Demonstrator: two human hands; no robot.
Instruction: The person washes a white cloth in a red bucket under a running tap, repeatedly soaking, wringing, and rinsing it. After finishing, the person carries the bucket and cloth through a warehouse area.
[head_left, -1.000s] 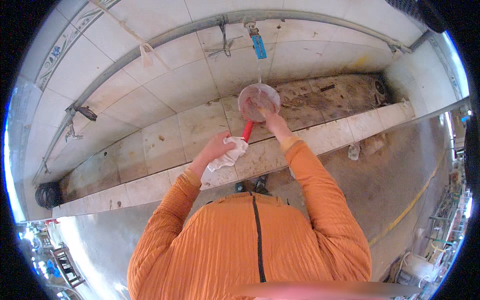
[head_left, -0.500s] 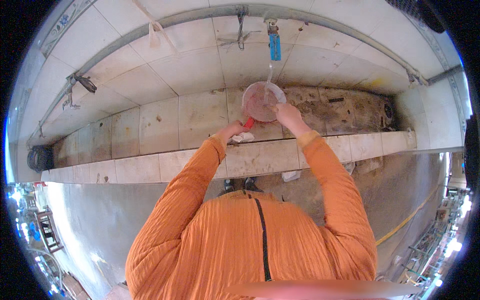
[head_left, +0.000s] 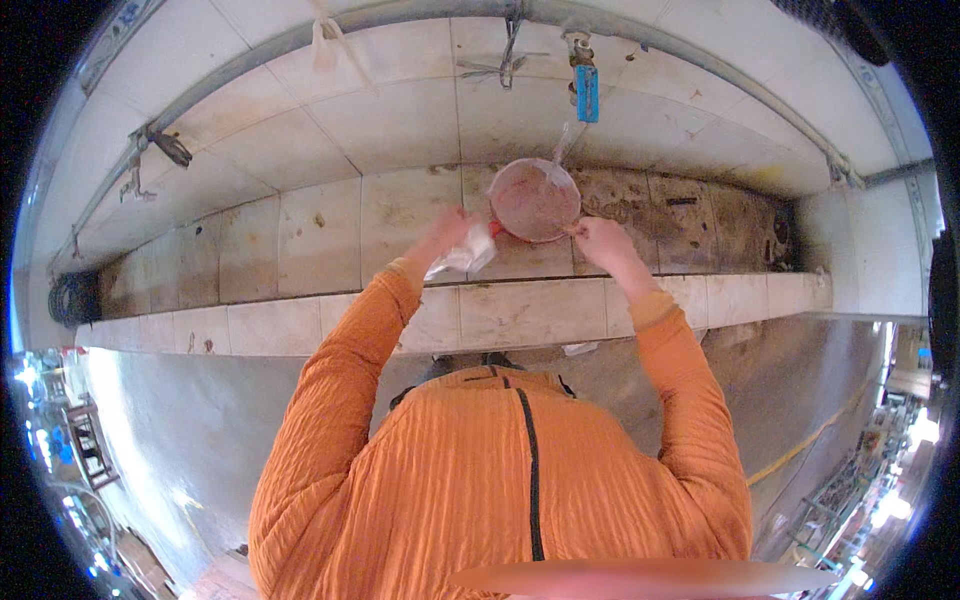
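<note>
A round pinkish dipper (head_left: 535, 200) with a red handle (head_left: 495, 229) is in the tiled trough, tilted toward me. A thin stream of water (head_left: 563, 145) falls into it from the tap (head_left: 585, 85) with the blue lever. My right hand (head_left: 606, 243) is closed on the right part of the dipper's rim, fingers pinched. To the left of the handle, my left hand (head_left: 440, 238) is smeared by motion but looks closed on a crumpled white cloth or sheet (head_left: 468, 252). It is apart from the handle.
The trough's low tiled front wall (head_left: 540, 305) runs between me and the dipper. A pipe (head_left: 400, 22) crosses the tiled back wall above, with another tap (head_left: 135, 180) at the left. A dark coil (head_left: 75, 298) lies at the trough's left end.
My left hand has let go of the red handle and moved left with the white piece. My right hand has moved from inside the dipper to its right rim.
</note>
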